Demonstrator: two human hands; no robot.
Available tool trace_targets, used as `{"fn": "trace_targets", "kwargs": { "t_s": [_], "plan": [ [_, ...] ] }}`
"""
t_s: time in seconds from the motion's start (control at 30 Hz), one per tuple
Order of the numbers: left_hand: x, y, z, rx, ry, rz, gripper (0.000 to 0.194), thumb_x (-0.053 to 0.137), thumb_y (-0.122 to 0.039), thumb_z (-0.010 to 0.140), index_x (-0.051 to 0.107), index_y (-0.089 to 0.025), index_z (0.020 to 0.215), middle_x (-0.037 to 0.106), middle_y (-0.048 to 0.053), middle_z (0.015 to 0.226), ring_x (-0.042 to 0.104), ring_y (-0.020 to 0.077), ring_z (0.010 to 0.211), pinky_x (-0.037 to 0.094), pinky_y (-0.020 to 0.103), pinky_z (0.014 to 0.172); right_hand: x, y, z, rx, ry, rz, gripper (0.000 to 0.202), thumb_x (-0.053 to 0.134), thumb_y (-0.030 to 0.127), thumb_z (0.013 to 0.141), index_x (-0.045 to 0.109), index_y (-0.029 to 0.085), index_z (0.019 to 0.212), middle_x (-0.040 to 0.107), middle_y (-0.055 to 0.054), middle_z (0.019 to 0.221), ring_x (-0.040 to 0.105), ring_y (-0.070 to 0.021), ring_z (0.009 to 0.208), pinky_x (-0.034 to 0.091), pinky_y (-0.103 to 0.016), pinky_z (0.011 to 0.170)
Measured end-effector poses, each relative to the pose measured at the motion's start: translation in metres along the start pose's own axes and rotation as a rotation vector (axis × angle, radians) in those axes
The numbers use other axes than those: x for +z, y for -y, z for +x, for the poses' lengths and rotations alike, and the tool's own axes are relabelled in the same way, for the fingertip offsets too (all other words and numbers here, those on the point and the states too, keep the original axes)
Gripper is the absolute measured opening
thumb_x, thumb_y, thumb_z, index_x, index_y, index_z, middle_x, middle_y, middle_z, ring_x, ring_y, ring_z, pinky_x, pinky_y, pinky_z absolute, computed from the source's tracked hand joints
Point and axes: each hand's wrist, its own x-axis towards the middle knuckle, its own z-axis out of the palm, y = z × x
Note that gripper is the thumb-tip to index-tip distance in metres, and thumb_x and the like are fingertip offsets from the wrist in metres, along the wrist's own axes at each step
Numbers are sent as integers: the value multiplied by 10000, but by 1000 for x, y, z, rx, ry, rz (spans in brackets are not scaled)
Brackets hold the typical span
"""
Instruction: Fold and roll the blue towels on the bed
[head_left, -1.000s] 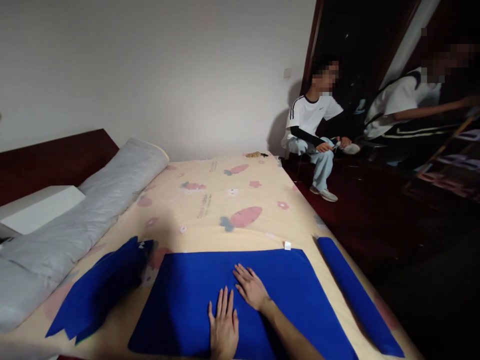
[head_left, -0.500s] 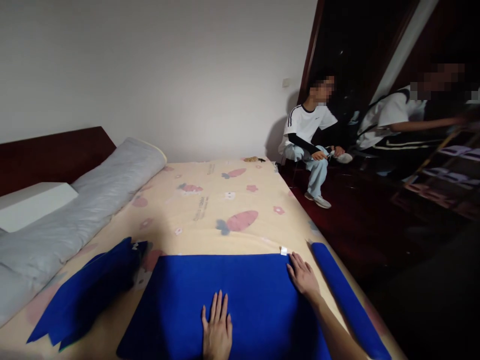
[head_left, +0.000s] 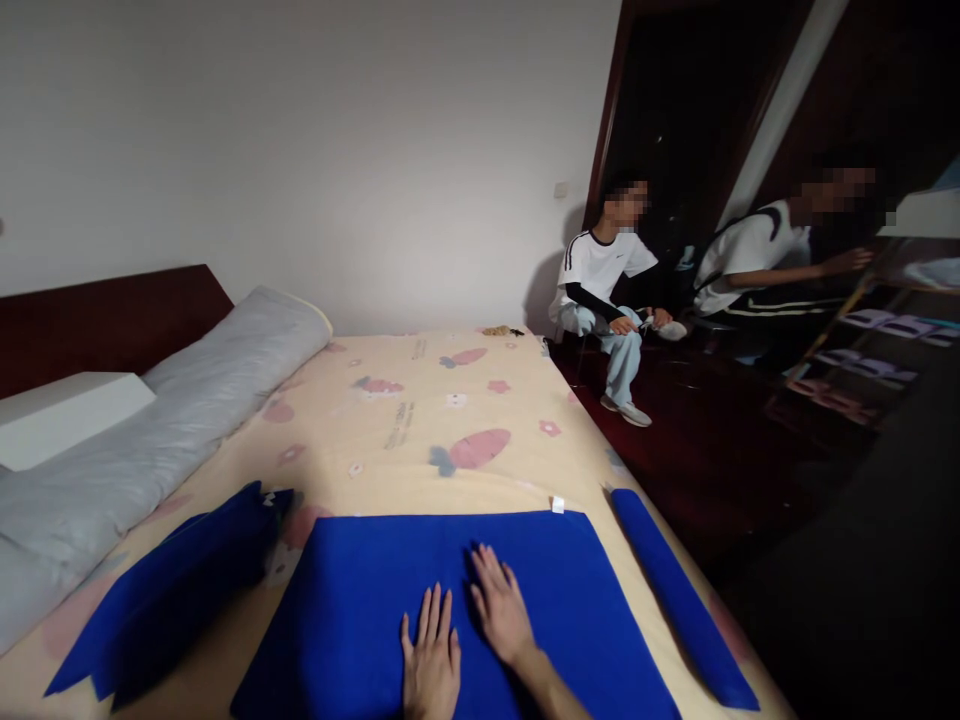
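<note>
A blue cloth (head_left: 367,590) lies spread flat on the bed (head_left: 397,470), with a small white tag (head_left: 557,505) at its far edge. My left hand (head_left: 432,655) rests palm down near the cloth's middle, fingers stretched out. To its right, my right hand (head_left: 501,605) is over the cloth with its fingers extended and holds nothing; whether it presses the fabric I cannot tell. A rolled blue cloth (head_left: 679,590) lies along the bed's right side. On the left is a loose pile of blue cloth (head_left: 180,590), partly in shadow.
A long grey pillow (head_left: 225,380) lies along the dark headboard (head_left: 112,310), with a white box (head_left: 71,415) on it. Beyond the bed's right edge sit two people, one in a white shirt (head_left: 607,265), the other (head_left: 772,250) beside a shoe rack (head_left: 862,360).
My right hand has moved left from the cloth's far right corner toward my left hand. My left hand stays in place. The view has shifted slightly.
</note>
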Motion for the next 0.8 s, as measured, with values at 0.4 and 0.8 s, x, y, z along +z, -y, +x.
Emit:
{"fn": "trace_targets", "kwargs": {
  "t_s": [0.4, 0.8],
  "plan": [
    [9, 5, 0, 101, 67, 101, 639, 364, -253, 899, 139, -377, 1484, 328, 7, 1566, 267, 302, 1452, 238, 611, 1140, 22, 68, -33, -61, 51, 223, 489, 288, 400, 1022, 327, 266, 1491, 366, -25, 1518, 313, -216, 1418, 323, -457, 1167],
    [-42, 202, -16, -125, -42, 252, 510, 211, -355, 970, 336, -338, 1464, 437, -28, 1505, 410, 161, 1382, 388, 378, 1091, 29, 65, -34, -67, 117, 138, 499, 308, 371, 1012, 333, 233, 1491, 313, -51, 1544, 293, -226, 1429, 301, -455, 1174]
  ]
}}
